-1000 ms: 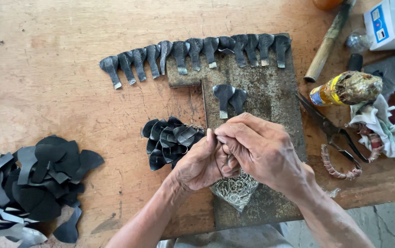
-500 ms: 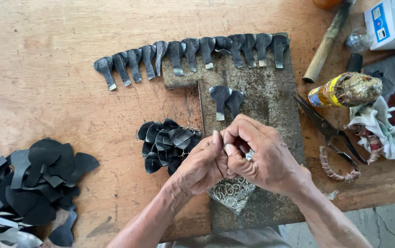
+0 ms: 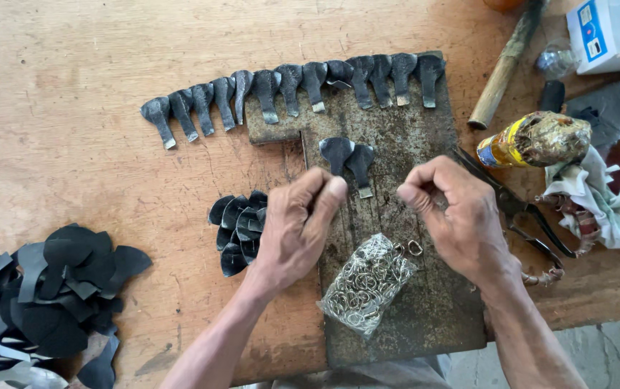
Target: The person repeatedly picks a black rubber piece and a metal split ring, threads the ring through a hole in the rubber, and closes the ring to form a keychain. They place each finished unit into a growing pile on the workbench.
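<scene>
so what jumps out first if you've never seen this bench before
Likely the long row of dark spade-shaped leather pieces fanned along the top of the wooden table. Next, the left hand and right hand, both curled with fingertips pinched, apart above a worn metal plate. Between them lies a clear bag of small metal rings, and a heap of black leather offcuts sits at far left.

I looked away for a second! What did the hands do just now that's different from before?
The left hand and right hand were pressed together over the metal plate; now they have pulled apart, left going left, right going right. Whether either pinches anything is too small to tell. The bag of rings, the row of dark spoon-shaped pieces, the black pile and the pliers stayed put.
</scene>
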Demonstrator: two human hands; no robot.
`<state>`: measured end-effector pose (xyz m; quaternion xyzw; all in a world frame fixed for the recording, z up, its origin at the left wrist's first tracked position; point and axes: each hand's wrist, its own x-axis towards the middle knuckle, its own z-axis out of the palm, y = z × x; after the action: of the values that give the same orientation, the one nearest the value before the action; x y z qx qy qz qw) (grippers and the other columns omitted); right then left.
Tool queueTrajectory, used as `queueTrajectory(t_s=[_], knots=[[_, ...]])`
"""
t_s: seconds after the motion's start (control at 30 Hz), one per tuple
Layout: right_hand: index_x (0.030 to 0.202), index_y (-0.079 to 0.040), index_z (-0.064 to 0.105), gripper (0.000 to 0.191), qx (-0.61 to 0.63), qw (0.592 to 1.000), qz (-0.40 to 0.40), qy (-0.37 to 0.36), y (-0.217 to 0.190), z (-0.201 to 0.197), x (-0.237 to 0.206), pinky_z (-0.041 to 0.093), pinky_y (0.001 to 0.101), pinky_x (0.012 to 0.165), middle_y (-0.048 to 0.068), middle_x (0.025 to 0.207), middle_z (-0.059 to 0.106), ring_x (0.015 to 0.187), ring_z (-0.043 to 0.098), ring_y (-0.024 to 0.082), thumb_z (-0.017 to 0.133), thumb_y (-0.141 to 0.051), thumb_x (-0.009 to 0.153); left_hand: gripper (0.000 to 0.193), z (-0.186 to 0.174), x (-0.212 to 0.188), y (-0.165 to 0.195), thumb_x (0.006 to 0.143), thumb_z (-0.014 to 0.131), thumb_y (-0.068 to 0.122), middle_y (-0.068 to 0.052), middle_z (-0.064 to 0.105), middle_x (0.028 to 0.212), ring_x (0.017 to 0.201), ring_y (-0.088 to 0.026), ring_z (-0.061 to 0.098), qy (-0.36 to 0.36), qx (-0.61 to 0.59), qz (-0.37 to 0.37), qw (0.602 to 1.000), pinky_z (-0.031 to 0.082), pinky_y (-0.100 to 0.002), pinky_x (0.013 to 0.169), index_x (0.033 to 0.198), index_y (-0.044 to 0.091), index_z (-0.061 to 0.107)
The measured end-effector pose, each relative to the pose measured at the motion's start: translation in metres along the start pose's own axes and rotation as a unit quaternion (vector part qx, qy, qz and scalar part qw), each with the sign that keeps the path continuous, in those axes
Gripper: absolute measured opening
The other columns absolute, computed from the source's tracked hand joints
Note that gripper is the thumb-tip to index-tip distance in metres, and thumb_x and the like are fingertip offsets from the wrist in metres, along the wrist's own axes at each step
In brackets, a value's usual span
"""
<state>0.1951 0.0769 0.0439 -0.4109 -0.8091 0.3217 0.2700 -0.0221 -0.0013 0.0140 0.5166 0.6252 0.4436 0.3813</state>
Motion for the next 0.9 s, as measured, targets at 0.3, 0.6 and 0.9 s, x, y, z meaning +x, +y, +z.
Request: queueTrajectory(t_s=[0.3, 0.6, 0.9], knots=[[0.075, -0.002, 0.049, 0.045, -0.097, 0.993, 0.065, 0.010, 0.020, 0.004, -0.006, 0.038, 0.0331, 0.052, 0.007, 0.062, 0.046, 0.056, 0.046, 0.020, 0.062, -0.030, 0.108, 0.024, 0.002, 0.035, -0.001, 0.099, 0.060, 0.012, -0.024, 0.062, 0.125, 0.115, -0.037, 0.058, 0.134, 0.321, 0.285, 0.893, 0.052, -0.047, 0.098, 0.118, -0.003, 0.060], [0.129, -0.007, 0.066, 0.040, -0.005, 0.995, -0.072, -0.070, 0.002, -0.003, 0.002, 0.061, 0.0293, 0.090, 0.011, 0.127, 0.066, 0.108, 0.067, 0.019, 0.069, -0.006, 0.089, 0.035, -0.009, 0.028, 0.012, 0.096, 0.069, 0.007, -0.011, 0.072, 0.102, 0.091, -0.022, 0.068, 0.024, 0.216, 0.104, 0.970, 0.058, -0.037, 0.082, 0.128, 0.003, 0.057], [0.093, -0.007, 0.072, 0.023, -0.094, 0.972, -0.003, -0.215, -0.001, -0.024, -0.021, 0.056, 0.0382, 0.076, 0.004, 0.093, 0.070, 0.087, 0.070, 0.022, 0.075, -0.025, 0.080, 0.025, -0.017, -0.005, 0.001, 0.103, 0.059, 0.025, -0.004, 0.075, 0.087, 0.064, -0.007, 0.065, -0.068, -0.361, -0.143, 0.919, 0.053, -0.021, 0.053, 0.097, 0.003, 0.069]])
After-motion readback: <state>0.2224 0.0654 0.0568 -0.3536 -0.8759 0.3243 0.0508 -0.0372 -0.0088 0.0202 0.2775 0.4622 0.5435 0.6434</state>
